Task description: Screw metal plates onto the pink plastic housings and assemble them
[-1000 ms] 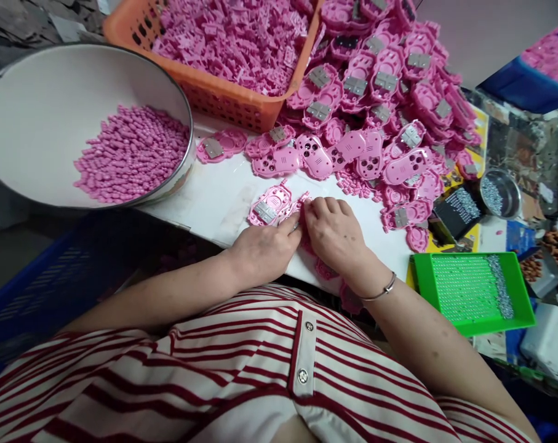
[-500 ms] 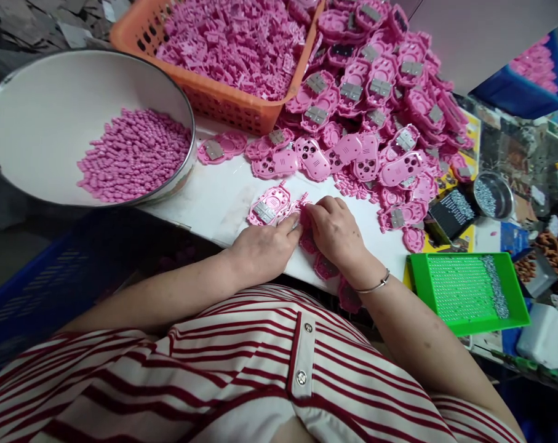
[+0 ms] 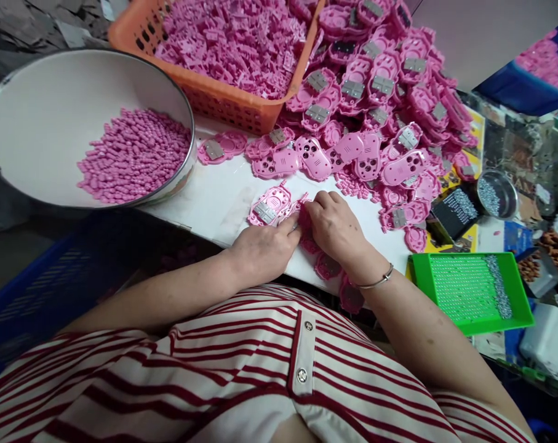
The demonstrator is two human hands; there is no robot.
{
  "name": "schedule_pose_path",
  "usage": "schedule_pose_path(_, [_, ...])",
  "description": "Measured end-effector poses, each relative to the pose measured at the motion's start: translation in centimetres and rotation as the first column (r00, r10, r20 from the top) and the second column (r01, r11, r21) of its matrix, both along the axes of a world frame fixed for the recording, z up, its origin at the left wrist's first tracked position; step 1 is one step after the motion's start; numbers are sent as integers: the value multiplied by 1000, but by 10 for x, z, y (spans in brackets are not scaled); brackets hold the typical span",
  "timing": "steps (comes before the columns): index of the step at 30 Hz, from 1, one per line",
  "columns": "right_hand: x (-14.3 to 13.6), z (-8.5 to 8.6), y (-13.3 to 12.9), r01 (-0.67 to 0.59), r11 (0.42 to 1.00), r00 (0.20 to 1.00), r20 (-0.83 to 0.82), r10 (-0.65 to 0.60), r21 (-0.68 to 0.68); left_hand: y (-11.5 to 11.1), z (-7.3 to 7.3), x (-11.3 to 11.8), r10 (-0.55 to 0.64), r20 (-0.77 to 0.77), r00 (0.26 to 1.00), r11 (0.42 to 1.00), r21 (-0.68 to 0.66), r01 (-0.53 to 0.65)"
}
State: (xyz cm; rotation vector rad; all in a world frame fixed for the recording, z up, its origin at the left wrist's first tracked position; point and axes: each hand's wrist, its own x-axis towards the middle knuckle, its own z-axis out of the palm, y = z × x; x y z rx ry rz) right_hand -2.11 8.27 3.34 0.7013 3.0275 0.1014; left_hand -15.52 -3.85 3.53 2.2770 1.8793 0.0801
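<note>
At the front of the white table (image 3: 216, 212), my left hand (image 3: 267, 251) is closed on a pink plastic casing (image 3: 298, 209). Its fingers press down on the part, which they mostly cover. Close against it, my right hand (image 3: 333, 229) has its fingers bent and pinched together over the same casing; whether a small piece is between the fingertips is hidden. A second pink casing (image 3: 270, 206) with a grey metal plate lies open side up, just left of my fingers. More pink casings (image 3: 327, 266) lie below my right hand, at the table's edge.
An enamel basin (image 3: 39, 123) holds small pink pieces. Behind stands an orange basket (image 3: 232, 111) of pink parts, beside a heap of pink casings (image 3: 382, 86). A green tray (image 3: 463, 289) with screws, a black screw holder (image 3: 454, 212) and a metal bowl (image 3: 509, 203) are at right.
My right hand has shifted slightly up and left over the casing. My left hand stays in the same place. The view has turned a little.
</note>
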Motion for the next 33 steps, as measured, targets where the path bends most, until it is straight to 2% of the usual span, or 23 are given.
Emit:
schedule_pose_path(9, [5,3,-1,-89,995,995,50,87,52,2,2,1,1,-8,1000,1000,-28,-1])
schedule_pose_path(12, [5,4,-3,-70,995,997,44,67,71,2,3,2,6,-6,1000,999,-32,-6])
schedule_pose_path(15, [8,3,-2,-28,999,999,32,27,23,0,-1,1,16,24,1000,1000,-9,-16])
schedule_pose_path(17, [12,2,0,-3,999,1000,3,3,-41,-2,-4,-1,20,121,992,999,38,-25])
schedule_pose_path(19, [16,1,2,14,996,996,-89,-22,-88,-2,-6,-4,16,346,938,990,127,-63])
schedule_pose_path(20, [17,2,1,15,995,986,-166,-31,-95,-2,-6,-6,21,496,868,979,165,-117])
schedule_pose_path(21, [18,3,0,14,996,965,-259,-37,-93,-1,-5,-9,41,652,757,967,166,-195])
schedule_pose_path(22, [17,5,-4,7,996,935,-353,-38,-88,1,-4,-11,82,793,604,951,118,-284])
schedule_pose_path(23, [16,7,-9,-8,996,898,-440,-30,-83,4,-2,-13,139,897,420,933,23,-359])
schedule_pose_path(25, [10,13,-21,-64,993,831,-556,-3,-100,10,2,-16,264,963,47,890,-224,-396])
schedule_pose_path(26, [5,16,-27,-92,989,812,-583,7,-116,13,5,-18,313,945,-99,872,-327,-365])
schedule_pose_path(27, [1,17,-32,-114,985,804,-594,16,-128,15,8,-19,348,914,-207,858,-400,-322])
schedule_pose_path(28, [-3,17,-36,-125,983,804,-594,21,-135,17,11,-19,374,883,-283,850,-448,-277])
schedule_pose_path(30, [-10,16,-40,-112,984,819,-574,11,-140,19,17,-20,417,831,-369,835,-510,-205])
schedule_pose_path(33, [-14,11,-37,-61,986,842,-538,-32,-155,17,21,-21,470,779,-415,820,-559,-121])
